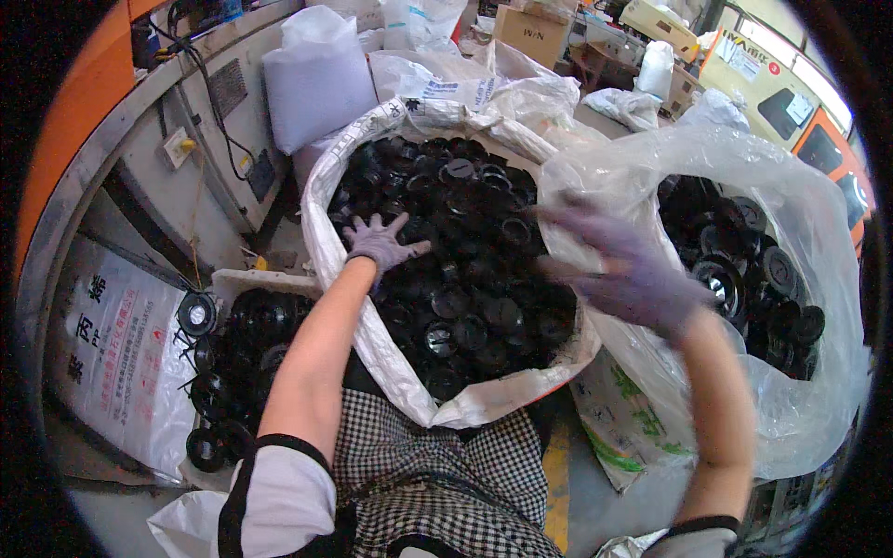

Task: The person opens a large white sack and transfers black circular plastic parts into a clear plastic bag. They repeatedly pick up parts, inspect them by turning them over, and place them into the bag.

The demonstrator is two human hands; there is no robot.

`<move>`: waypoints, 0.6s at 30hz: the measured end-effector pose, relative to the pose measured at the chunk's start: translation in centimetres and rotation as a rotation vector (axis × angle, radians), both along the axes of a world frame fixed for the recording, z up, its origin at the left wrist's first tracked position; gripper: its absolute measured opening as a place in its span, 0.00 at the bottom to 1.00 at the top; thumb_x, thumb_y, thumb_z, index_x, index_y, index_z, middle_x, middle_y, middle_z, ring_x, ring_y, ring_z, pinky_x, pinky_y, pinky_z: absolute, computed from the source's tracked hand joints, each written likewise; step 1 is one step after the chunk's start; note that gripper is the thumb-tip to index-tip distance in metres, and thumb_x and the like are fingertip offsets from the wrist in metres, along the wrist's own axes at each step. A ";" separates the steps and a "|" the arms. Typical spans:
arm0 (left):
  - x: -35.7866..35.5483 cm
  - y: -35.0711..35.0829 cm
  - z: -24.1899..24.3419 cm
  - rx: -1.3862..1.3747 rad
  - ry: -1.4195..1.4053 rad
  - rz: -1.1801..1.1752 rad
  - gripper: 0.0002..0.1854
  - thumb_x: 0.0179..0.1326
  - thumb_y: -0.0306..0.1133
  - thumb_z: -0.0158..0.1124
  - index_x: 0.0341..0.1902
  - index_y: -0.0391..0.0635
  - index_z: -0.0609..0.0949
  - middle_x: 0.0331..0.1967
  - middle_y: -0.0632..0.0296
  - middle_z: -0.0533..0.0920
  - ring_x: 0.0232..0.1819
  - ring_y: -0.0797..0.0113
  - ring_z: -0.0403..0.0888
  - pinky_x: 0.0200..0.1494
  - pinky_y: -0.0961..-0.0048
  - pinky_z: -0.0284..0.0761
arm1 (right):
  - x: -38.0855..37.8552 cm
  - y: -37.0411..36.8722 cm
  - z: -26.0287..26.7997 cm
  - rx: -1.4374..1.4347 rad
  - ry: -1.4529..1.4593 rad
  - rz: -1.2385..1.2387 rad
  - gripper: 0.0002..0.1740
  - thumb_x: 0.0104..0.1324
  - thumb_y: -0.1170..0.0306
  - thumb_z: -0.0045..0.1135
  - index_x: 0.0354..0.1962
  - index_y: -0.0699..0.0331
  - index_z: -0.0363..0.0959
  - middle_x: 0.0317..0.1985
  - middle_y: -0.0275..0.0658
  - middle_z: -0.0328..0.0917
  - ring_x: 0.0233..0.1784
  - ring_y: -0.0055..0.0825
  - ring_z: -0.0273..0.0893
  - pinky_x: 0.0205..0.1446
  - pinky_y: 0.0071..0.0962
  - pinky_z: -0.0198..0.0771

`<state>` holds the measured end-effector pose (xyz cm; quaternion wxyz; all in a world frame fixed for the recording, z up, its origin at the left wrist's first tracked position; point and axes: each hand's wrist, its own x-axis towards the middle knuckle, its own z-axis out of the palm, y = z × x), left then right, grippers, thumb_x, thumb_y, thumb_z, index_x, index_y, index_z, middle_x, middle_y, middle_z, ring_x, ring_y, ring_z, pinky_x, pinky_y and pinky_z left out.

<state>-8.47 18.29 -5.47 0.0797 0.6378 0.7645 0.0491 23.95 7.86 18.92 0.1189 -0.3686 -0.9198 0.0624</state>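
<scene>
Wide open before me stands a white woven sack [317, 202], its rim rolled outward, full of round black plastic caps or lids [481, 328]. My left hand [380, 244], in a grey-purple knit glove, lies on the caps at the sack's left side with its fingers spread. My right hand [635, 279], gloved alike and blurred by motion, is over the sack's right rim with thumb and fingers apart. Nothing shows between them. To the right, a clear plastic liner bag [830, 390] holds larger round black parts [718, 286].
More black rings [268, 321] are heaped in a pale bin [258, 280] at left, beside a printed plastic sack [122, 363]. A full white sack [321, 91] stands behind, near a grey machine panel [216, 132]. Cardboard boxes [534, 35] and an injection-moulding machine [760, 84] are farther back.
</scene>
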 end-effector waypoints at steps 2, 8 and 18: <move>1.9 0.5 0.5 -0.094 0.087 -0.276 0.54 0.45 0.83 0.52 0.75 0.70 0.64 0.64 0.51 0.75 0.66 0.42 0.70 0.68 0.36 0.56 | -5.7 5.9 -5.3 -0.192 -0.070 0.003 0.39 0.68 0.44 0.53 0.71 0.50 0.58 0.71 0.54 0.59 0.74 0.50 0.58 0.77 0.40 0.55; -0.9 -3.2 -3.0 0.157 -0.003 -0.309 0.42 0.54 0.75 0.55 0.67 0.65 0.76 0.74 0.47 0.62 0.76 0.39 0.52 0.78 0.50 0.45 | -5.2 23.3 -21.8 -0.329 0.231 -0.822 0.67 0.45 0.24 0.60 0.76 0.43 0.45 0.77 0.58 0.42 0.77 0.60 0.50 0.78 0.54 0.49; -5.5 -0.5 -3.1 -0.037 0.055 -0.121 0.42 0.53 0.78 0.49 0.67 0.68 0.76 0.73 0.45 0.62 0.76 0.31 0.45 0.74 0.32 0.36 | -9.1 16.2 -24.7 -0.225 -0.047 -0.267 0.47 0.58 0.37 0.61 0.72 0.39 0.57 0.69 0.51 0.64 0.72 0.51 0.61 0.74 0.47 0.59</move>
